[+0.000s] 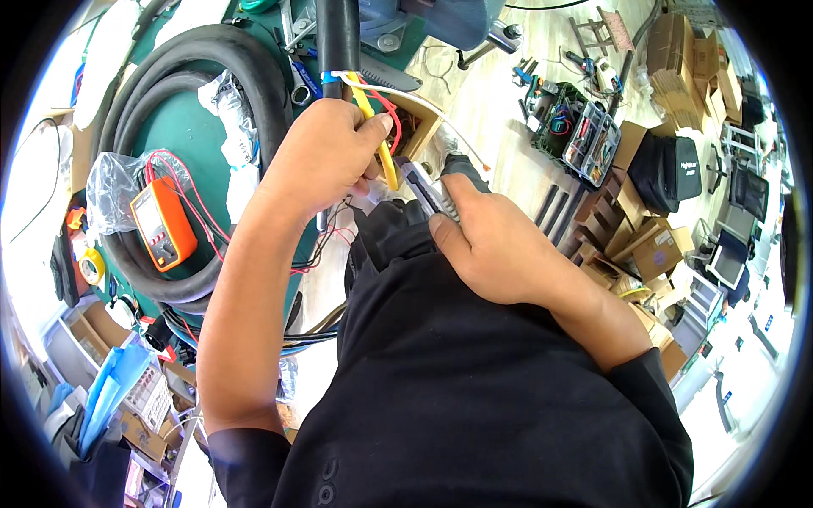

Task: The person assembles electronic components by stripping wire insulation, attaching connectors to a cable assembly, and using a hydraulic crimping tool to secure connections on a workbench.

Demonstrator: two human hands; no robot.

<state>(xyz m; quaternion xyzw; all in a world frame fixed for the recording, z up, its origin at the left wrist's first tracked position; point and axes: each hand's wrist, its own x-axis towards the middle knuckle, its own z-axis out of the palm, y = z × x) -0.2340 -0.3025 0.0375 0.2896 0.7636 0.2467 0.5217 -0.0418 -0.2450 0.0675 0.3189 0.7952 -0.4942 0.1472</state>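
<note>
My left hand [326, 157] is closed around the wires just below the cut end of a thick black cable [339, 38], which comes down from the top of the view. From its fingers a thick yellow wire [389, 166] sticks out toward my right hand. Thin red wires [393, 114] and a white wire [432, 107] fan out beside it. My right hand [487, 241] grips a grey utility knife [429, 193], its front end close to the tip of the yellow wire. Whether blade and wire touch, I cannot tell. A blue band [331, 77] circles the cable end.
On the green table [182, 127] at left lie a coiled black hose-like cable [195, 46], an orange multimeter [161, 224] with red leads, plastic bags and hand tools. An open toolbox [590, 144], cardboard boxes [656, 250] and a black case [669, 173] stand on the floor at right.
</note>
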